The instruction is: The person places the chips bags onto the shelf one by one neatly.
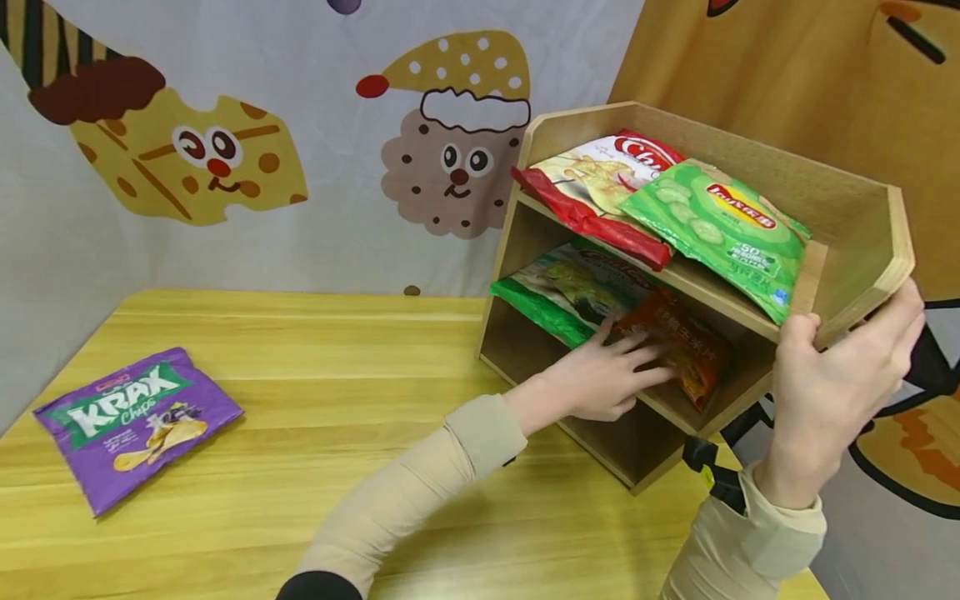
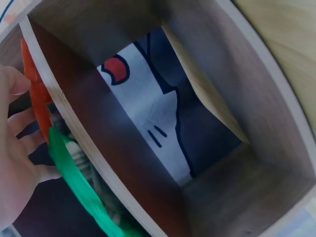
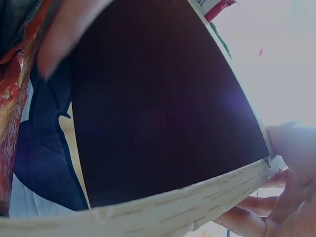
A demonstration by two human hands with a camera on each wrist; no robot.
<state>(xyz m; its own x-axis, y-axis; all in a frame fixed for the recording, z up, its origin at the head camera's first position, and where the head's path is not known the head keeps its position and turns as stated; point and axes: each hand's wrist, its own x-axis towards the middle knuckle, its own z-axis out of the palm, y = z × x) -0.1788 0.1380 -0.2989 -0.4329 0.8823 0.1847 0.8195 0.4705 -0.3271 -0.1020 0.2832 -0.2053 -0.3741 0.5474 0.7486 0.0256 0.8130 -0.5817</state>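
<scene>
A wooden three-tier shelf (image 1: 847, 204) stands at the right of the table. My left hand (image 1: 611, 375) reaches into its middle compartment, fingers spread and fairly straight over an orange-brown snack bag (image 1: 686, 346). Left of that bag lies a green-edged chip bag (image 1: 536, 308), close to the same hand. In the left wrist view, the left hand (image 2: 19, 143) is beside the orange bag's edge (image 2: 37, 98). My right hand (image 1: 840, 383) grips the shelf's upper right corner, its thumb on the front edge. The right wrist view also shows the right hand (image 3: 291, 192) at that corner.
A red and white chip bag (image 1: 592, 179) and a green Lay's bag (image 1: 720, 221) lie on the shelf's top tier. On the left of the wooden table (image 1: 337, 375) lies a purple Krax chips bag (image 1: 142, 425). Cartoon-printed cloth (image 1: 322, 50) hangs behind.
</scene>
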